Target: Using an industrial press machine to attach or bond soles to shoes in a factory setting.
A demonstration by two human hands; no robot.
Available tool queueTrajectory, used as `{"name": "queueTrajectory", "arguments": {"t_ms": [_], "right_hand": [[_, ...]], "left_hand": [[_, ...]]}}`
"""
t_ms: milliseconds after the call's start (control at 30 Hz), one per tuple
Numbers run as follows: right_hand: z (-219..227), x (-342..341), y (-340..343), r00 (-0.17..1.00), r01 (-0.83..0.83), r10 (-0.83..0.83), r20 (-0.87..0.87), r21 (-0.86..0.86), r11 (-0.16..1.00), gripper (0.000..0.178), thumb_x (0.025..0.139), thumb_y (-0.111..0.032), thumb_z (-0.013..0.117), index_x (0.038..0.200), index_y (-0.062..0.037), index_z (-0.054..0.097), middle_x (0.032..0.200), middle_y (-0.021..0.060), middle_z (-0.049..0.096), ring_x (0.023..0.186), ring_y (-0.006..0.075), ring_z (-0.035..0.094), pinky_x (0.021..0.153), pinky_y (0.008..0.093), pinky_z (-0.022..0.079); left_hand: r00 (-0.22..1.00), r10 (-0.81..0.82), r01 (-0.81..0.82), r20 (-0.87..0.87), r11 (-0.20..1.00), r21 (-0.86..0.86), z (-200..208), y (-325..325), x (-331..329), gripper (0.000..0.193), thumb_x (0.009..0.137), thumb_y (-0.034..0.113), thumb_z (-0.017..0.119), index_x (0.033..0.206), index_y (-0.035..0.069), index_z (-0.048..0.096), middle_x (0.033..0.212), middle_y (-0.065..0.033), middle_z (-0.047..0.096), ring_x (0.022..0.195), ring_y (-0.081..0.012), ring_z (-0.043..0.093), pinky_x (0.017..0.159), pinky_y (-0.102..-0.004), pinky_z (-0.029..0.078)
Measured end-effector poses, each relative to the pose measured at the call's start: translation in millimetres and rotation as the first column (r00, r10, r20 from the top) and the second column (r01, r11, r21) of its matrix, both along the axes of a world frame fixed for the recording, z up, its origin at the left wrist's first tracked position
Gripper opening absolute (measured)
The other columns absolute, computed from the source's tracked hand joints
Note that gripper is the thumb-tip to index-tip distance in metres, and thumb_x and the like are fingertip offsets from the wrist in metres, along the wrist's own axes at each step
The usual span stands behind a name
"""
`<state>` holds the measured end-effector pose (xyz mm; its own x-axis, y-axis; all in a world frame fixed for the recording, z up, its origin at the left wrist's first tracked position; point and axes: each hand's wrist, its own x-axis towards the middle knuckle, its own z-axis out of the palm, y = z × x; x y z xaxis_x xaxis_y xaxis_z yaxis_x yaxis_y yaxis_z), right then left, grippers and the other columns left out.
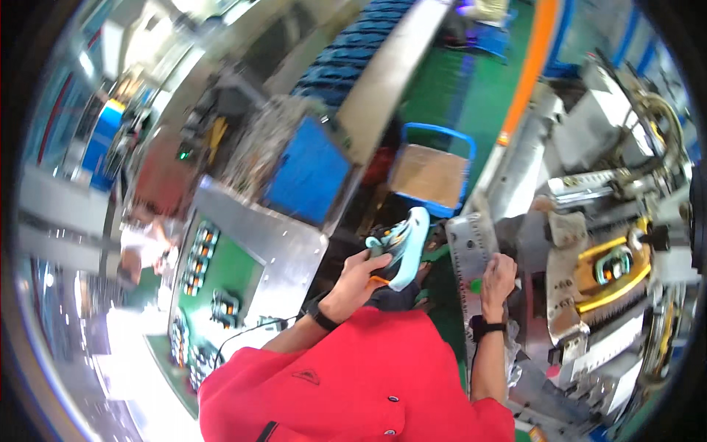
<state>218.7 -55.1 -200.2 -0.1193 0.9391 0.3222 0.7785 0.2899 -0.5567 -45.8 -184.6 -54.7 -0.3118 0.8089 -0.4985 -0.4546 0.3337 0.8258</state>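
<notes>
My left hand (355, 280) is closed round a sneaker (409, 249) with a pale blue sole and a dark, orange-trimmed upper. The shoe is held tilted, sole toward the right, in front of my body. On the right, my right hand (499, 278) is curled at the edge of a pale metal machine panel (468, 247), beside a green button (476, 286). What its fingers hold, if anything, is hidden. Past that hand, another shoe (613, 267) sits in the machine between yellow bars (614, 300).
Left of me, a metal-edged table (294, 258) carries several shoes (199, 258) on its green surface. A blue box-shaped unit (308, 171) stands at its far end. Ahead is a blue-framed cart (428, 175) with a brown board. Another person (143, 247) is at the far left.
</notes>
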Motion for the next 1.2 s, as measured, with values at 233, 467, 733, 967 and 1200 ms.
{"name": "queueTrajectory", "arguments": {"t_ms": [233,467,733,967,1200], "right_hand": [[-99,10,10,0.992,-0.115,0.114,0.049,0.032,0.993,0.020,0.083,-0.002,0.055,0.102,-0.0019,0.062,0.097,0.0180,0.058,0.094,0.0360,0.055,0.084,0.0440,0.044],[-47,-44,-31,0.980,-0.184,0.188,0.063,-0.067,0.981,0.016,0.084,-0.006,0.059,0.099,-0.0002,0.064,0.091,0.0172,0.061,0.085,0.0331,0.060,0.076,0.0413,0.048],[-161,-123,-76,0.588,-0.331,0.765,0.261,-0.786,0.522,0.020,0.082,-0.007,0.059,0.099,-0.0050,0.069,0.102,0.0184,0.068,0.092,0.0261,0.066,0.081,0.0378,0.051],[-134,-96,-62,0.666,-0.086,0.640,0.384,-0.813,0.576,0.026,0.090,-0.022,0.058,0.107,-0.0029,0.066,0.111,0.0169,0.066,0.102,0.0231,0.063,0.086,0.0403,0.050],[179,-360,59,0.881,-0.455,0.421,-0.213,-0.141,0.879,0.026,0.092,-0.033,0.063,0.092,-0.0074,0.061,0.078,0.0021,0.054,0.073,0.0137,0.053,0.075,0.0255,0.047]], "left_hand": [[0.915,0.381,-0.356,0.131,0.917,-0.182,-37,-83,-37,0.022,0.086,0.004,0.067,0.106,-0.002,0.063,0.091,-0.0083,0.062,0.087,-0.0191,0.064,0.067,-0.0346,0.054],[0.616,0.775,-0.722,0.142,0.627,-0.292,-104,-187,-122,0.018,0.084,0.007,0.069,0.092,-0.007,0.060,0.086,-0.0122,0.063,0.070,-0.0250,0.064,0.059,-0.0416,0.054],[0.341,0.939,-0.924,-0.044,0.327,-0.196,-220,-262,-356,0.032,0.075,0.012,0.076,0.097,-0.004,0.060,0.088,-0.0171,0.064,0.074,-0.0285,0.066,0.056,-0.0446,0.056],[0.298,0.939,-0.942,-0.170,0.259,-0.214,-225,-273,-580,0.035,0.073,0.012,0.076,0.099,-0.002,0.057,0.090,-0.0177,0.064,0.079,-0.0276,0.065,0.057,-0.0397,0.053],[0.022,0.527,-0.983,-0.850,0.167,0.078,-360,-333,-781,0.042,0.076,0.013,0.057,0.113,-0.005,0.048,0.097,-0.0312,0.062,0.093,-0.0473,0.060,0.085,-0.0513,0.047]]}}
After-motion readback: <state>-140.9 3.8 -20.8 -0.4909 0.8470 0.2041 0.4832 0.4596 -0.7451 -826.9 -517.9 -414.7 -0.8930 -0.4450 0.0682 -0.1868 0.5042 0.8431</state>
